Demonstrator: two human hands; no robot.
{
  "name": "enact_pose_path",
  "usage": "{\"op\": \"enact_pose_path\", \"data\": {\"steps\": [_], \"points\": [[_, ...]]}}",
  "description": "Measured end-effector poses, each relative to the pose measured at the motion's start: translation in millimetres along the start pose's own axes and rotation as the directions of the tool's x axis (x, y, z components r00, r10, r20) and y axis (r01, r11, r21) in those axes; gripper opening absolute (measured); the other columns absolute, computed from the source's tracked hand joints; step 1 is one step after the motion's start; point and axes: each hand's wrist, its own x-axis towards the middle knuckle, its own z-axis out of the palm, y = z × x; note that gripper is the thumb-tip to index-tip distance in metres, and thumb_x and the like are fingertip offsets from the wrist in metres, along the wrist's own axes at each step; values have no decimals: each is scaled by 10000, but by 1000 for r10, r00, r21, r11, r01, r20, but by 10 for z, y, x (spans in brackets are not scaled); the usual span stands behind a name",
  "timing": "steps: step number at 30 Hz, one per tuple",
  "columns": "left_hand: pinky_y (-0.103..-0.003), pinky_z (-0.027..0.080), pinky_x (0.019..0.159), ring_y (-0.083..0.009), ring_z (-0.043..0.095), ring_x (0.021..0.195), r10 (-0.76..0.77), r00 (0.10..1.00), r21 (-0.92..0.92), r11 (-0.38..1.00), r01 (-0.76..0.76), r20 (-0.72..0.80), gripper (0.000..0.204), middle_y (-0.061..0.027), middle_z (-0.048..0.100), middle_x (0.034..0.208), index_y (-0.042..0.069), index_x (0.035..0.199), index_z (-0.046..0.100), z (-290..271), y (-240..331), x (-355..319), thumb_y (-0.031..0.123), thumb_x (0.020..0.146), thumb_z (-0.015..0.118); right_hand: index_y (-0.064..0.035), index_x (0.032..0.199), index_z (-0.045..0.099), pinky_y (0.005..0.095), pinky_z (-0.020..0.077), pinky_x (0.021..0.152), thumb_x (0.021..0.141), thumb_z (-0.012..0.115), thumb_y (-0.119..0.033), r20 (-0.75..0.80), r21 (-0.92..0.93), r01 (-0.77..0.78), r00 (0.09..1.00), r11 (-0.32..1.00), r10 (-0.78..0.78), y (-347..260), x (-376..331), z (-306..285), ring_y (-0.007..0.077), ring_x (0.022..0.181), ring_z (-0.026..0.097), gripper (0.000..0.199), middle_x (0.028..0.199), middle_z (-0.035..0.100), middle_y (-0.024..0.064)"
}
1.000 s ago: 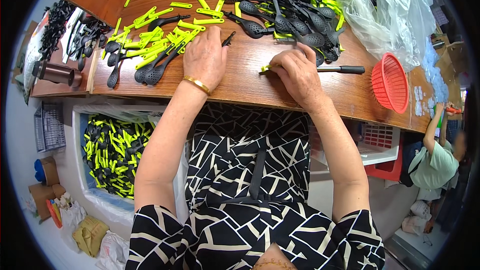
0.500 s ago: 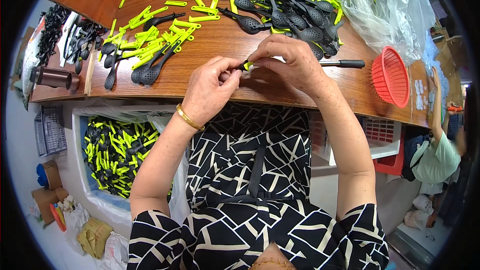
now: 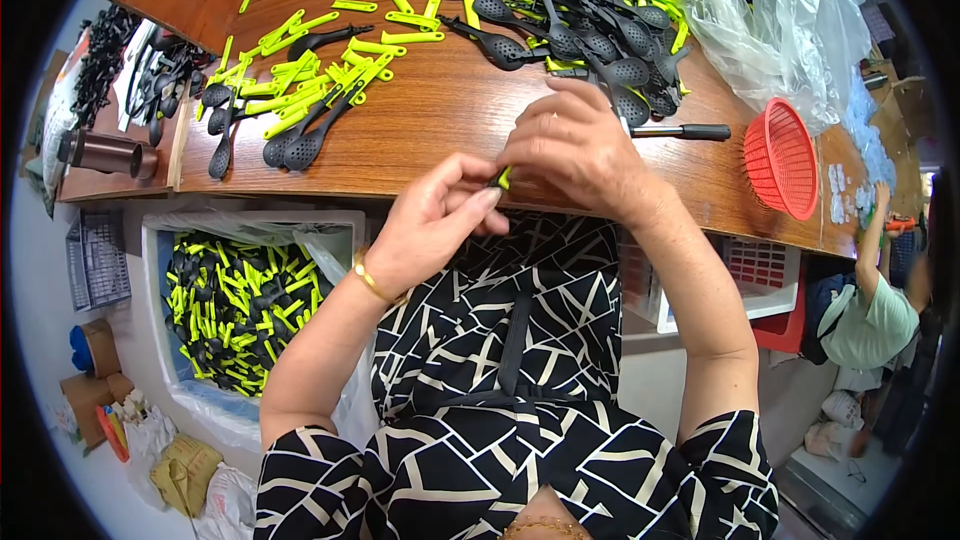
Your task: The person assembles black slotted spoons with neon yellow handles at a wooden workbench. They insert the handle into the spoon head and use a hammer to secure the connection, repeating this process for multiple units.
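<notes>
A white bin lined with clear plastic (image 3: 330,240) under the wooden table (image 3: 440,130) holds a heap of black-and-yellow-green utensils. Just right of it, the left hand (image 3: 430,225) and right hand (image 3: 580,145) meet above the table's near edge, both pinched on a small yellow-green plastic handle piece (image 3: 503,178) between them; little of it shows, so its long axis cannot be told. Farther right, a red plastic mesh basket (image 3: 782,158) lies tipped on the table, with nothing visible inside.
</notes>
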Motion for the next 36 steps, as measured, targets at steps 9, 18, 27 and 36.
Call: {"op": "enact_pose_path", "data": {"steps": [9, 18, 27, 36], "points": [[-278, 626, 680, -183, 781, 842, -318, 923, -536, 752, 384, 215, 397, -158, 770, 1139, -21, 1366, 606, -191, -536, -253, 284, 1113, 592, -218, 1051, 806, 429, 489, 1027, 855, 738, -252, 43, 28, 58, 997, 998, -59, -170, -181, 356, 170, 1062, 667, 211, 1097, 720, -45], [-307, 652, 737, -244, 791, 874, -238, 960, -387, 907, 166, -147, 281, -197, 754, 1169, 1, 1292, 630, 298, -541, -211, 215, 1123, 563, -167, 1046, 806, 428, 473, 939, 917, 781, -195, -95, -149, -277, 960, 949, 265, 653, -26, 81, 251, 1041, 681, 135, 999, 757, 12], [-319, 658, 729, -260, 794, 873, -264, 959, -378, 902, 208, -102, 294, -217, 755, 1159, -31, 1272, 624, 208, -481, -195, 214, 1116, 576, -235, 1168, 801, 420, 443, 971, 927, 736, -256, 49, -580, -321, 904, 749, 425, 1008, 415, 116, 205, 1100, 667, 250, 1086, 758, -14], [-313, 660, 736, -251, 798, 863, -318, 948, -375, 883, 282, -35, 301, -210, 760, 1152, -30, 1239, 625, 105, -426, -181, 238, 1102, 612, -188, 1115, 793, 400, 457, 983, 905, 669, -132, -34, -504, -193, 978, 842, 204, 975, 897, 376, 229, 1110, 664, 250, 1083, 751, -8]]}}
